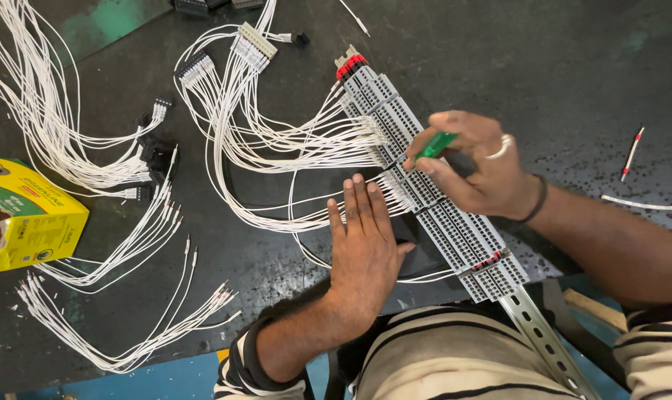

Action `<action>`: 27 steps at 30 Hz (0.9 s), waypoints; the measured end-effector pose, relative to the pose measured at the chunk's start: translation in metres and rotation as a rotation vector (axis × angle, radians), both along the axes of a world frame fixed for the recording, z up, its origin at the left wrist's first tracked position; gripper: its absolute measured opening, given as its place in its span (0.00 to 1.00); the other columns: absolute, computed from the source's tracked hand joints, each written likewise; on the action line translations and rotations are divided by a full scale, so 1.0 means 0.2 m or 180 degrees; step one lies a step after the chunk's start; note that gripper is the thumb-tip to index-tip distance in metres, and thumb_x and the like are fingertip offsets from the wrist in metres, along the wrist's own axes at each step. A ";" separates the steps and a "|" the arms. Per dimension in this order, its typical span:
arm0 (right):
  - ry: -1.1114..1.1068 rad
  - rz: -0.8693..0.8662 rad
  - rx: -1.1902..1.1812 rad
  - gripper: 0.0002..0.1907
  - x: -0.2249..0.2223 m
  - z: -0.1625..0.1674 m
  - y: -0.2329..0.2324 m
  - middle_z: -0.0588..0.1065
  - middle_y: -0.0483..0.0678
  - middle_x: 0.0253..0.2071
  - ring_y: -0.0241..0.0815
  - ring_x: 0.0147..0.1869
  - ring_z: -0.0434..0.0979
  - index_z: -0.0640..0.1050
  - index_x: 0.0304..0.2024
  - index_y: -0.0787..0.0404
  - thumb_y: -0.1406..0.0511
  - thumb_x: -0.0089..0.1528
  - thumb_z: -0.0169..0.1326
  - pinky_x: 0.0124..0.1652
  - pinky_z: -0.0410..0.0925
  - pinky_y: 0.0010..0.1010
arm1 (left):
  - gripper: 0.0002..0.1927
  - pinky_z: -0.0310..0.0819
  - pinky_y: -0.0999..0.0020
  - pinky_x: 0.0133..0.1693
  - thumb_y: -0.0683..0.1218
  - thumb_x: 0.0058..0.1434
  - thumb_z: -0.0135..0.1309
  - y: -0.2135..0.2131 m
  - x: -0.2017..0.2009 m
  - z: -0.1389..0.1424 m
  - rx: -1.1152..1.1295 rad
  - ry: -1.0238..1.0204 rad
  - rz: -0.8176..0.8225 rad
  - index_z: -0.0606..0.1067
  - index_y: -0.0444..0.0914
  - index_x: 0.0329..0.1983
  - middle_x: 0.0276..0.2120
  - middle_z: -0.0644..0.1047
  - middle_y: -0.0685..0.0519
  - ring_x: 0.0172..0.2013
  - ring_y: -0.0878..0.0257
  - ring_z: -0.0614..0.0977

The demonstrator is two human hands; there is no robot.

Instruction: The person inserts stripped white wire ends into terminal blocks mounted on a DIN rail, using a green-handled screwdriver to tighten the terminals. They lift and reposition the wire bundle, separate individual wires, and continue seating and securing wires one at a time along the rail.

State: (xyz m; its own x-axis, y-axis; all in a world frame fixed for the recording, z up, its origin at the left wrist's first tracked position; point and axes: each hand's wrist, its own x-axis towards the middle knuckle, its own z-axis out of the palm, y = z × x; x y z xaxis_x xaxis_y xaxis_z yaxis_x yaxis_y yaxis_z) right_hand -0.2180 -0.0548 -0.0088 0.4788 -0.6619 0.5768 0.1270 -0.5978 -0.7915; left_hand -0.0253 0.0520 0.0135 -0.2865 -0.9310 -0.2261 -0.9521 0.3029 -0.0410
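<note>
Gripping green screwdriver (435, 144), right hand (478, 164), long grey terminal strip (454, 230), white wires (276, 141)

An electrical assembly workshop: bundles of white wires (91, 118) with plug connectors (256, 41) spread over a stained dark table (573, 67), where a grey terminal-block strip (432, 178) sits on a metal mounting rail (547, 341).

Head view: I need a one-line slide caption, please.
Right hand works a green-handled screwdriver at a grey terminal strip; left hand steadies white wires.
</note>
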 end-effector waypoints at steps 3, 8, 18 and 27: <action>0.0033 -0.0077 0.0039 0.33 0.00 0.00 0.01 0.77 0.59 0.49 0.45 0.51 0.84 0.54 0.71 0.59 0.79 0.69 0.51 0.46 0.78 0.31 | 0.54 0.47 0.35 0.66 0.67 0.58 0.52 0.00 0.00 0.00 -0.0041 0.0019 0.0007 0.53 0.20 0.69 0.69 0.54 0.23 0.71 0.35 0.53; 0.0010 -0.0110 -0.0036 0.33 -0.01 0.02 0.02 0.77 0.60 0.49 0.45 0.49 0.84 0.53 0.71 0.59 0.79 0.69 0.51 0.46 0.78 0.31 | 0.54 0.47 0.36 0.66 0.67 0.57 0.53 0.00 0.00 0.00 -0.0024 0.0082 0.0038 0.54 0.20 0.69 0.70 0.54 0.25 0.72 0.35 0.53; 0.0115 -0.0143 -0.0054 0.31 -0.01 0.02 0.02 0.78 0.59 0.48 0.45 0.49 0.84 0.55 0.70 0.61 0.78 0.69 0.52 0.48 0.78 0.32 | 0.54 0.48 0.36 0.66 0.67 0.57 0.54 0.00 0.00 0.00 -0.0040 0.0080 0.0028 0.53 0.20 0.69 0.69 0.54 0.24 0.71 0.35 0.53; 0.0135 -0.0142 -0.0133 0.33 0.00 0.01 0.02 0.78 0.59 0.44 0.44 0.46 0.84 0.56 0.70 0.62 0.78 0.66 0.54 0.44 0.79 0.33 | 0.55 0.50 0.35 0.65 0.67 0.56 0.54 0.00 0.00 0.00 -0.0006 0.0057 -0.0029 0.52 0.20 0.69 0.69 0.54 0.23 0.71 0.34 0.53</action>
